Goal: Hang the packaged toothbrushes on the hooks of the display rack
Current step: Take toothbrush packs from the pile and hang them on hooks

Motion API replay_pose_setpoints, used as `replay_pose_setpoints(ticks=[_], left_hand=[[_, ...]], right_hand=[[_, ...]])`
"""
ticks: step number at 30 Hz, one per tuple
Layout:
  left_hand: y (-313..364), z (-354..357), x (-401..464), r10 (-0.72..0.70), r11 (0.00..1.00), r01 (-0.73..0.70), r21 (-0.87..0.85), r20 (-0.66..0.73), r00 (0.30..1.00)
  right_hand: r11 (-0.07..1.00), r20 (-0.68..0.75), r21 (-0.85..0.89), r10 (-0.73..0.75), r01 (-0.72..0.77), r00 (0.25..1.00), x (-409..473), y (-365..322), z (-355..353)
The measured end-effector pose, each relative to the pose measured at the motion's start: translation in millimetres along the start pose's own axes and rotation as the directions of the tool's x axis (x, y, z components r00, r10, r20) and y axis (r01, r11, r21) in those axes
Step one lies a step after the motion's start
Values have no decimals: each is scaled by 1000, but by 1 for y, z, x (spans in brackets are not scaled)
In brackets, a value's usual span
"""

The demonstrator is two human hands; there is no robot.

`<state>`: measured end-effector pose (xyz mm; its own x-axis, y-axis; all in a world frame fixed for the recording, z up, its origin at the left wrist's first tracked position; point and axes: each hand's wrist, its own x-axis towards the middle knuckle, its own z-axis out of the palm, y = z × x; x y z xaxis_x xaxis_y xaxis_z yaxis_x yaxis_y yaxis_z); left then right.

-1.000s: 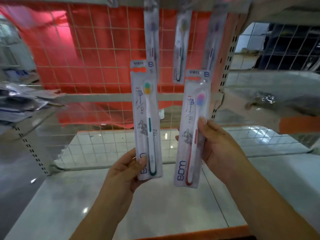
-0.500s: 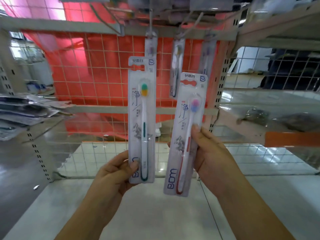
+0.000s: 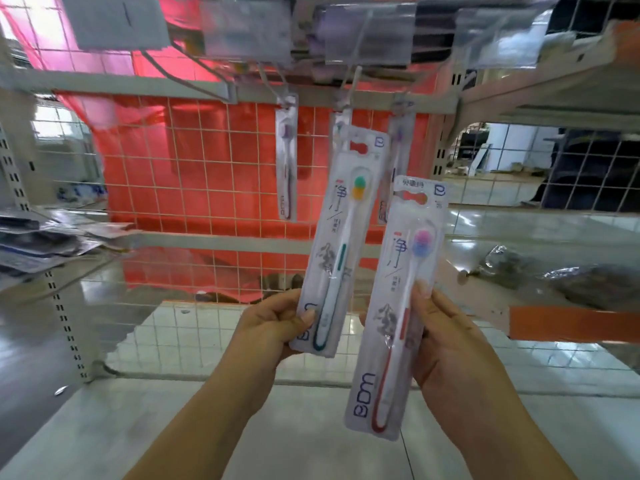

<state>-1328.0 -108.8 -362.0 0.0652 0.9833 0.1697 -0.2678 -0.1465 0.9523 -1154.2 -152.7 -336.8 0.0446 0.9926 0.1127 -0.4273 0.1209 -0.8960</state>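
Two packs in hand: one per hand, both held up in front of the red mesh panel (image 3: 207, 174), the landmark for every place below.
Far left of the panel: a pale perforated upright (image 3: 65, 327) and a shelf bearing a loose heap of flat packets (image 3: 45, 240).
Across the panel's top edge: a grey rail (image 3: 121, 88) with blurred price-tag holders (image 3: 242, 26) above it and wire hooks (image 3: 349, 88) reaching forward.
Hung packs: three packaged toothbrushes on those hooks; the left one (image 3: 287, 161) hangs free before the panel, the middle (image 3: 341, 129) and right one (image 3: 400, 150) are partly hidden.
Left hand (image 3: 273, 327): its grip pinches the bottom corner of the green-handled pack (image 3: 343, 244), thumb on the front.
Green-handled pack: tilted, its top slot just below the middle hook and overlapping the middle hung pack.
Right hand (image 3: 446, 344): its grip clasps the red-handled pack (image 3: 398, 306) at mid-length, thumb across the front.
Red-handled pack: lower than the green one, before the panel's right edge, apart from any hook.
Below the panel: a glossy pale shelf (image 3: 294, 427) with a wire-grid back.
Right of the panel: an orange-edged shelf (image 3: 571, 327) and crinkled clear bags (image 3: 554, 271).
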Motion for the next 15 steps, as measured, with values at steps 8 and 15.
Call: replay_pose_setpoints(ticks=[8, 15], left_hand=[[19, 40, 52, 87, 994, -87, -70, -3, 996], [16, 38, 71, 121, 973, -135, -186, -81, 989]], right_hand=[[999, -34, 51, -7, 9, 999, 34, -9, -3], [1000, 17, 9, -26, 26, 1000, 66, -13, -1]])
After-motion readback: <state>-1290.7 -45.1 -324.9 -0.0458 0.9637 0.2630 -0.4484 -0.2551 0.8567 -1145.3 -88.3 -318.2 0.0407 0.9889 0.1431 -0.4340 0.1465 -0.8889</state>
